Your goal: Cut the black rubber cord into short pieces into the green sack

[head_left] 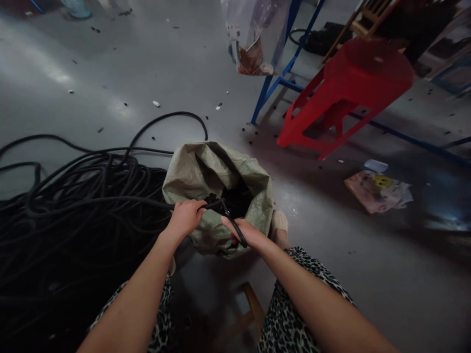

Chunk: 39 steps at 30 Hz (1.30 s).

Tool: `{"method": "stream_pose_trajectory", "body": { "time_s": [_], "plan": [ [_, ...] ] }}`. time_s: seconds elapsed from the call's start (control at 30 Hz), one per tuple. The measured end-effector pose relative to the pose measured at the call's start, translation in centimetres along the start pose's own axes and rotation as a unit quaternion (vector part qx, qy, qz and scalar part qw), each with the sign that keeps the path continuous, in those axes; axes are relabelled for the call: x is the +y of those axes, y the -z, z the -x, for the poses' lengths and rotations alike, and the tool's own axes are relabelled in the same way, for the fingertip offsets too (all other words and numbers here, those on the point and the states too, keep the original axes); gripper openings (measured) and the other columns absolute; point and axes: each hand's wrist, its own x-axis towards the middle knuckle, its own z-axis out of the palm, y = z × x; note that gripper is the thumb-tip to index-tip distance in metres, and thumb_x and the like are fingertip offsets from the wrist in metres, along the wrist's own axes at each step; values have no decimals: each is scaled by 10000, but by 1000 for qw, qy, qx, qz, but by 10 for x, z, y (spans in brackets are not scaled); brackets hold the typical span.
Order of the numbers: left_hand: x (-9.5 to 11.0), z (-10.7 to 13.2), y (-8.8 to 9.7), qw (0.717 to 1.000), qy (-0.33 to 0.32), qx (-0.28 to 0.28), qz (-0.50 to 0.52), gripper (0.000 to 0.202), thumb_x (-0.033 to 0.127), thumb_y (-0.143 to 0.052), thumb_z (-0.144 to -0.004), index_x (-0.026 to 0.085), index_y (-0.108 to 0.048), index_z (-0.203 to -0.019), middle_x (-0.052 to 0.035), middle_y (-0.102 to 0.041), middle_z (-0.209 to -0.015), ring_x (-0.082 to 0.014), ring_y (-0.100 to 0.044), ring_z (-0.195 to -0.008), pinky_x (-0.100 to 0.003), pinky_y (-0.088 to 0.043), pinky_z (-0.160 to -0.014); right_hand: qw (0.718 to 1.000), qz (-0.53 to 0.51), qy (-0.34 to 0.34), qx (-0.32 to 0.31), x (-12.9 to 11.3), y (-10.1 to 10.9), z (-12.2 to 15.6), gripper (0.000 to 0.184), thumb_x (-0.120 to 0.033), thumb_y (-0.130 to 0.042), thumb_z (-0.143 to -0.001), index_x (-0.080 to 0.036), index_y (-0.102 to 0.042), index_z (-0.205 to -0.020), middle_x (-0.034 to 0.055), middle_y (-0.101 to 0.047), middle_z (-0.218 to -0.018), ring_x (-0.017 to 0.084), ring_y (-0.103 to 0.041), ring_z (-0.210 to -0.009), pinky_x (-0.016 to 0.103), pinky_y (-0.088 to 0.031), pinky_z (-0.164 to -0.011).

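Cable (158, 202), black, 1 length: runs from the left, through the left hand (187, 215), its end over the mouth of the sack (184, 179). Left hand pinches it between thumb and fingers, near that end. Right hand (245, 232) is curled around the dark handle of a tool (236, 228), apparently a cutter; its tip is at the cable end. Whether the blades are closed, or touch the cable: cannot tell.

Progress (judgement): black pieces (237, 201) already lie inside the sack, so part of the work looks done. Much seems left: the cable heap (106, 181) beside the sack is large, in long loops. Piece count not readable; sack depth hidden.

Surroundings: sack stands open on the grey floor (198, 83), 1 pale shoe (279, 221) just beside it. Farther off, on the right: 1 red stool (371, 73), blue frame (262, 100), 1 packet with a yellow smiley (380, 189).
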Motion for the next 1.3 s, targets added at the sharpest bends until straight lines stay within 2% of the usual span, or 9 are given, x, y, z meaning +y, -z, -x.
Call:
{"method": "stream_pose_trajectory", "body": {
  "time_s": [0.3, 0.5, 0.8, 1.0, 1.13, 1.3],
  "plan": [
    [-1, 1, -2, 1000, -10, 0, 9, 339, 281, -453, -878, 226, -649, -1149, -63, -704, -1067, -232, -626, -1015, -347, -422, -905, 999, -47, -15, 7, 2, -4, -1, 591, -706, -474, -795, -139, -540, -643, 43, -567, -569, 130, -553, -470, 206, -395, -439],
    [-2, 1, -2, 1000, -23, -3, 14, 339, 284, -455, -874, 218, -655, -1139, -71, -705, -1059, -232, -629, -1011, -350, -426, -900, 998, -55, 4, 6, 4, -2, -2, 584, -700, -484, -794, -138, -523, -640, 33, -552, -557, 119, -543, -470, 197, -396, -449],
    [0, 1, 1, 1000, -19, -12, 12, 341, 277, -446, -884, 223, -648, -1153, -67, -702, -1078, -227, -623, -1029, -341, -422, -910, 998, -61, 8, 19, 8, -6, -7, 588, -694, -479, -805, -128, -553, -665, 42, -562, -546, 121, -547, -467, 199, -396, -446],
    [1, 1, 2, 1000, -9, -16, 7, 348, 279, -438, -888, 218, -640, -1165, -75, -699, -1082, -234, -624, -1029, -348, -424, -905, 998, -60, -19, 17, 1, -5, -2, 584, -693, -498, -796, -121, -570, -699, 15, -536, -489, 106, -516, -383, 194, -384, -394],
    [1, 1, 1, 1000, -16, -10, 11, 347, 284, -431, -889, 219, -642, -1158, -75, -701, -1077, -227, -625, -1027, -340, -424, -910, 996, -74, -47, 14, -6, -4, 4, 571, -687, -509, -794, -132, -537, -663, -2, -513, -475, 100, -491, -341, 193, -373, -344],
    [0, 1, -1, 1000, -19, -12, 20, 343, 293, -437, -883, 222, -648, -1145, -73, -702, -1079, -229, -623, -1027, -348, -418, -919, 993, -106, -54, -2, -4, -6, 3, 571, -690, -477, -810, -150, -486, -626, -24, -472, -442, 85, -458, -313, 176, -352, -309]
  ]
}}
